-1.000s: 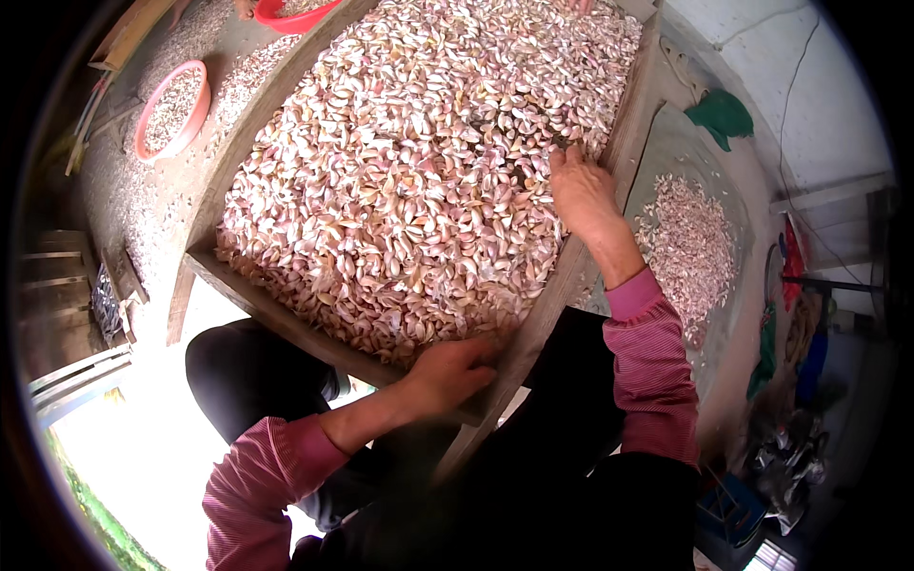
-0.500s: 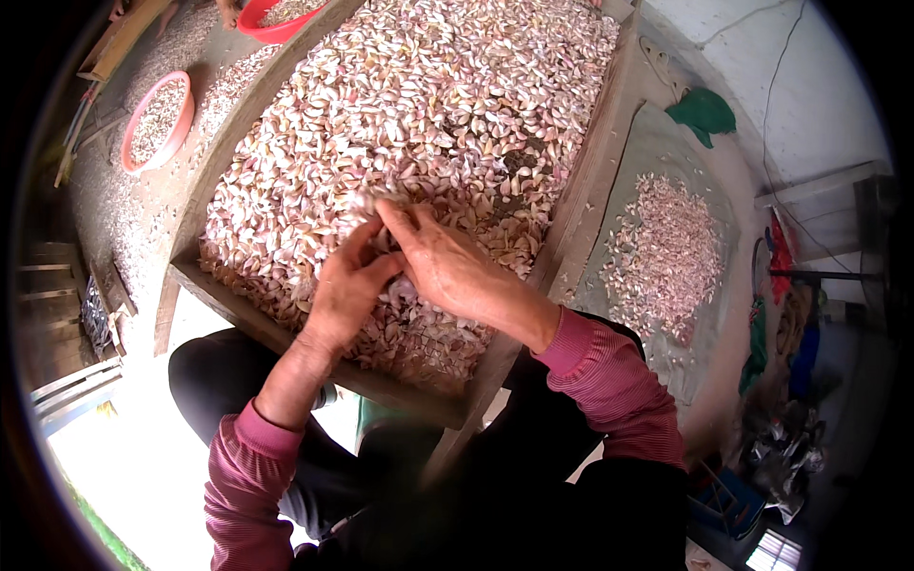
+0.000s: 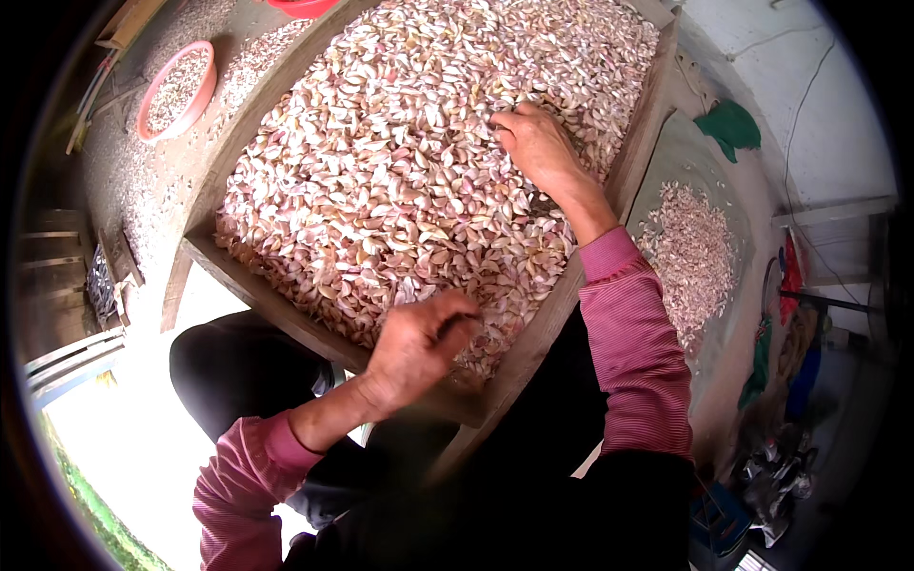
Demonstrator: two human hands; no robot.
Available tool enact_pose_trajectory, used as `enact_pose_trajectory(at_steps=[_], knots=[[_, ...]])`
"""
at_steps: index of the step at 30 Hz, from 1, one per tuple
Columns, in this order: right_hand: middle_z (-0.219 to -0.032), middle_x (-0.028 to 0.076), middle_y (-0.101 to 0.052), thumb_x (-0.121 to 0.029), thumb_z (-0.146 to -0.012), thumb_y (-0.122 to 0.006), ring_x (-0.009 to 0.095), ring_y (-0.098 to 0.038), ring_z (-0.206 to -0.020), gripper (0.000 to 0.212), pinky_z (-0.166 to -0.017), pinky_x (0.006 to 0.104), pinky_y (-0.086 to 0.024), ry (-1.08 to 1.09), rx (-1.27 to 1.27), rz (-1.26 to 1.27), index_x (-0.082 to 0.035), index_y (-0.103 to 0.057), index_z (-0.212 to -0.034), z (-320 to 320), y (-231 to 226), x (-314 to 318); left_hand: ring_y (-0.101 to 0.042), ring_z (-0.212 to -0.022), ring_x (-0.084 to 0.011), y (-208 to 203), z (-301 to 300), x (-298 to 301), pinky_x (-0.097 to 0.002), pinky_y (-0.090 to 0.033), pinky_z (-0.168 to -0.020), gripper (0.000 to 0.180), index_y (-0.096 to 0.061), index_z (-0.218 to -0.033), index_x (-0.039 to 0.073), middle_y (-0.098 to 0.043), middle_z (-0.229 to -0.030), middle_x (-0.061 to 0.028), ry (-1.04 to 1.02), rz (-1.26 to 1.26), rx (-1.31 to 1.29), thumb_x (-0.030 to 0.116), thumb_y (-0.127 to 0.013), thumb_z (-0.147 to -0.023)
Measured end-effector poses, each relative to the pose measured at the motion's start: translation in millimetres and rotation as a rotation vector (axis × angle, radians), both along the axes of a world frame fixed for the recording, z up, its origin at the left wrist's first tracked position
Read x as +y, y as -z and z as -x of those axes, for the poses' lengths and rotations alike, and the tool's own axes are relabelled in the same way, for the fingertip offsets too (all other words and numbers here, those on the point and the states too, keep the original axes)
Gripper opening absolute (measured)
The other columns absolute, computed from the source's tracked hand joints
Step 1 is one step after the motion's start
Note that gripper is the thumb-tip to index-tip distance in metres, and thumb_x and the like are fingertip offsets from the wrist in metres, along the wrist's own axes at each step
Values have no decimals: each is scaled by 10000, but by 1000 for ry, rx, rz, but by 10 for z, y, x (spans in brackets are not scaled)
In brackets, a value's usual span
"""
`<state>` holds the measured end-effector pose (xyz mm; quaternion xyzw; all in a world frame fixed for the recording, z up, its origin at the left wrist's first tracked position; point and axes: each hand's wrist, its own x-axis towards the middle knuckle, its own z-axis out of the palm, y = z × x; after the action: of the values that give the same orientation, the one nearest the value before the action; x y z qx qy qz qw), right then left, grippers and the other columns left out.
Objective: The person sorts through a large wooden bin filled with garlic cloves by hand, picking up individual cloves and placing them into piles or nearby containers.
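Observation:
A wooden-framed tray [image 3: 211, 249] full of loose garlic cloves [image 3: 390, 181] slopes up in front of me. My right hand [image 3: 545, 150] reaches over its right half. The thumb and forefinger stand apart against the cloves, and the other fingers are partly hidden behind the hand. Low over the tray's near edge, my left hand [image 3: 419, 344] has its fingers curled in toward the palm. It is slightly smeared by motion, and whatever it may hold does not show. Beside that hand, the near right corner has smaller cloves and bits of skin.
A pink basin [image 3: 202, 103] of cloves stands on the floor at the left, with part of a red basin [image 3: 303, 8] beyond. To the tray's right, a heap of cloves [image 3: 693, 252] lies on a grey-green sheet [image 3: 681, 143]. A green cloth [image 3: 731, 127] lies by the white wall.
My hands have parted: the right moved up and right across the cloves, the left down toward the tray's near edge. Cloves now cover the darker patch near the middle. The view has shifted slightly.

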<state>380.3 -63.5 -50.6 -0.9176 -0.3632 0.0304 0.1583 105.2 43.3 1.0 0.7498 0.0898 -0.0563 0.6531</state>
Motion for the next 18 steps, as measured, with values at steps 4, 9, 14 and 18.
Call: enact_pose_trajectory(at_steps=[4, 9, 14, 18], knots=[[-1056, 88, -648, -163, -888, -676, 231, -648, -935, 253, -890, 383, -524, -24, 13, 46, -86, -702, -1128, 77, 34, 219, -654, -748, -357, 293, 186, -251, -422, -520, -680, 141, -640, -994, 49, -673, -866, -167, 132, 55, -64, 125, -619, -878], [-942, 89, -676, -184, -887, -664, 209, -664, -864, 229, -846, 362, -534, -30, 44, -41, -68, -718, -1077, 29, -41, 224, -635, -872, -403, 441, 284, -368, -480, -513, -756, 193, -609, -1040, 72, -662, -927, -192, 387, -245, 104, 176, -605, -878], [-715, 39, -611, -198, -880, -660, 140, -558, -650, 177, -642, 304, -462, 63, 267, -71, -23, -688, -867, 123, -249, 240, -626, -926, -406, 354, 251, -354, -504, -507, -799, 257, -589, -1099, 83, -659, -957, -192, 523, -288, 198, 183, -614, -864], [-655, 2, -555, -249, -882, -684, 94, -456, -570, 245, -560, 273, -386, 111, 252, -63, -43, -643, -756, 203, -349, 246, -625, -943, -402, 306, 267, -354, -504, -505, -820, 288, -582, -1125, 80, -662, -969, -191, 499, -292, 181, 184, -619, -859]])
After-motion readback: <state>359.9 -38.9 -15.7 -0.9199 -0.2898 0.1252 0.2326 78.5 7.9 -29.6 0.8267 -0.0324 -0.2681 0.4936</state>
